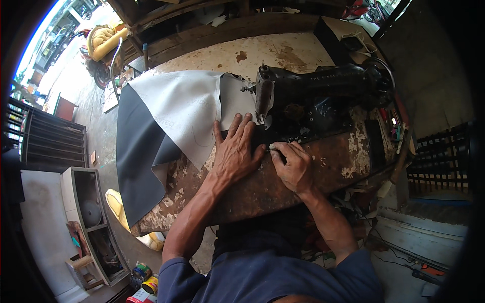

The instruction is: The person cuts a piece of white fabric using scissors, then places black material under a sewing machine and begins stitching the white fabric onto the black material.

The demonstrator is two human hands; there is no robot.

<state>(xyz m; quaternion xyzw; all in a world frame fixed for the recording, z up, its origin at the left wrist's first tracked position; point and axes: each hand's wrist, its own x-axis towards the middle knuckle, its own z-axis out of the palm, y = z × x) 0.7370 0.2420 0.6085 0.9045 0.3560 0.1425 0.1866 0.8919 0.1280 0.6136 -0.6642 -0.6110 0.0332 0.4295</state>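
My left hand [234, 144] lies flat with its fingers spread, the tips on the grey-white backing of a sheet of synthetic leather [174, 103]. The sheet's dark face [139, 151] shows where it folds and drapes over the table's left edge. Just right of my left thumb, my right hand [294, 164] is closed in a pinch; what it holds, if anything, is too small to make out. Beyond both hands stands a black sewing machine [328, 83], its needle end [264, 96] close over the sheet's right edge.
The worn brown table [237, 204] has peeling patches. A dark box with a coiled cable [356, 45] stands behind the machine. Small tools [395, 126] sit at the table's right end. At lower left are an open cabinet [91, 222] and several cans [144, 278] on the floor.
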